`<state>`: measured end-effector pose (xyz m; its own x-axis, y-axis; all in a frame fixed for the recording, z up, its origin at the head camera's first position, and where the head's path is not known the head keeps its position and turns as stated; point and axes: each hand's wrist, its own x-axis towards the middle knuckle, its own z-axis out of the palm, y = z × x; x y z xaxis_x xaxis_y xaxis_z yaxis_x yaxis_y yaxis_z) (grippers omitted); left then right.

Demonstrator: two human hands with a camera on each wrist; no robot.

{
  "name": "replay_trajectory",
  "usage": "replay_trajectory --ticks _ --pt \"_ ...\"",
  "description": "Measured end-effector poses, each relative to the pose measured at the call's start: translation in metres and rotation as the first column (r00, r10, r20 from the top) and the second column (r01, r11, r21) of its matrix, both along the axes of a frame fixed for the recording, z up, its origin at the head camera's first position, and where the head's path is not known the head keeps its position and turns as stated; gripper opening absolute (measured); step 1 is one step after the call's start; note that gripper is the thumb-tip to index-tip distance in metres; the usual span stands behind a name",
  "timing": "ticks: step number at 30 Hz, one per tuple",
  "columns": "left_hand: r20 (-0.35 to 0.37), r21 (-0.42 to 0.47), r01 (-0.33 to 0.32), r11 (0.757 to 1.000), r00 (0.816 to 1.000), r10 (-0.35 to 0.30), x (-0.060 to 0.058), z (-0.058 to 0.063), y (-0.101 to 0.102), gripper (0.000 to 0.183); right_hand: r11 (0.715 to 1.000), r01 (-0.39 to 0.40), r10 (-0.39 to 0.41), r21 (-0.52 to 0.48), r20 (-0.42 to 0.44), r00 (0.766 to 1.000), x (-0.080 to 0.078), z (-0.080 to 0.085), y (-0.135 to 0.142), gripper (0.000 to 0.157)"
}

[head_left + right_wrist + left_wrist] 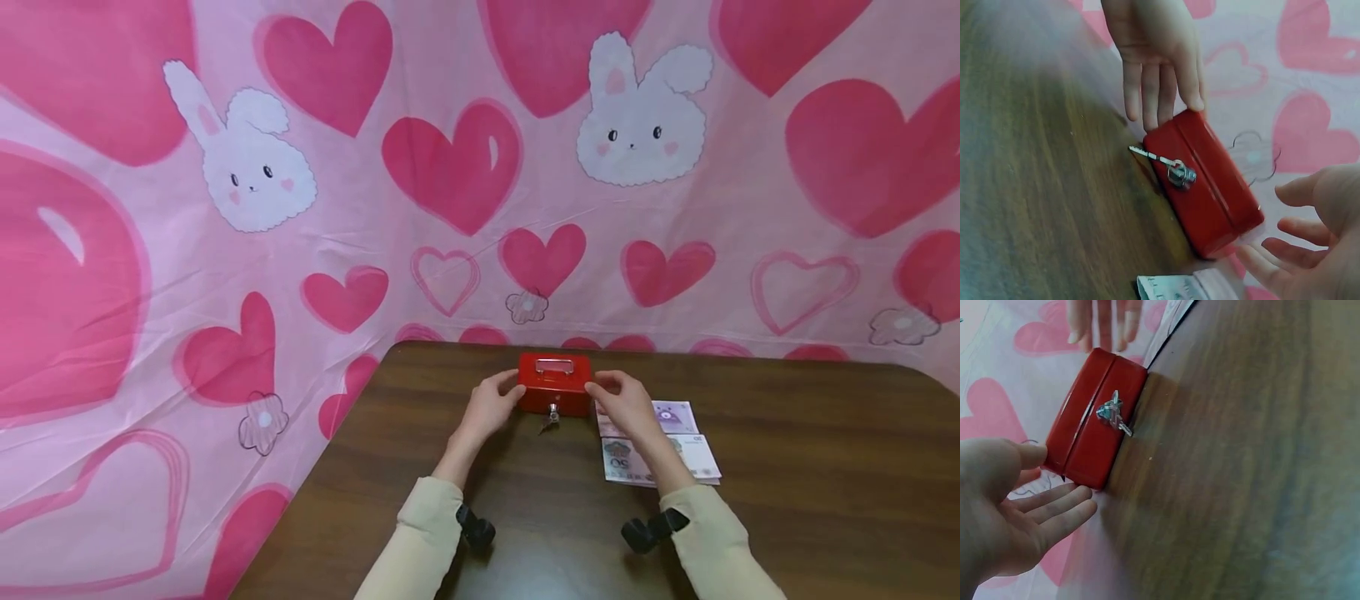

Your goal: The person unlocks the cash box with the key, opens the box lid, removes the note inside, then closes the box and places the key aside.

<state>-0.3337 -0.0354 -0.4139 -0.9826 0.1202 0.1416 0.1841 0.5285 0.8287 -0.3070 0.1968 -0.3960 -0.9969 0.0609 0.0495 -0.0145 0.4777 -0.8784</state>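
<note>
A small red metal cash box (573, 402) with a silver handle on its lid stands shut towards the table's far edge. Keys (551, 421) hang from the lock on its front. My left hand (487, 408) is at the box's left end, thumb tip at the lid's edge and the other fingers stretched out along the side. At the opposite end is my right hand (626, 404), its fingers spread and loosely bent; in the right wrist view the thumb (1294, 190) stands a little off the box. Nothing is gripped by either hand.
Paper banknotes (701, 458) lie in two overlapping groups on the brown wooden table (540, 508), partly hidden under my right hand and forearm. A pink cloth (450, 183) with hearts and rabbits hangs behind the table and along its left side.
</note>
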Motion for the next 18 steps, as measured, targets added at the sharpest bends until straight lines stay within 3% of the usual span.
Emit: replay_trajectory --ticks 3,5,18 --pt "-0.033 -0.018 0.001 1.000 0.999 -0.002 0.002 -0.002 0.001 0.042 0.993 0.019 -0.007 0.114 -0.103 0.995 0.004 0.005 -0.003 0.040" --pt "-0.045 -0.020 0.004 1.000 0.999 -0.005 0.003 -0.003 0.002 0.041 0.991 0.011 0.006 0.131 -0.127 0.992 0.006 0.007 -0.005 0.035" --pt "-0.065 -0.028 0.019 0.999 0.998 -0.021 0.008 -0.008 0.005 0.042 0.991 -0.091 0.099 0.094 -0.091 0.991 0.010 -0.006 -0.023 0.020"
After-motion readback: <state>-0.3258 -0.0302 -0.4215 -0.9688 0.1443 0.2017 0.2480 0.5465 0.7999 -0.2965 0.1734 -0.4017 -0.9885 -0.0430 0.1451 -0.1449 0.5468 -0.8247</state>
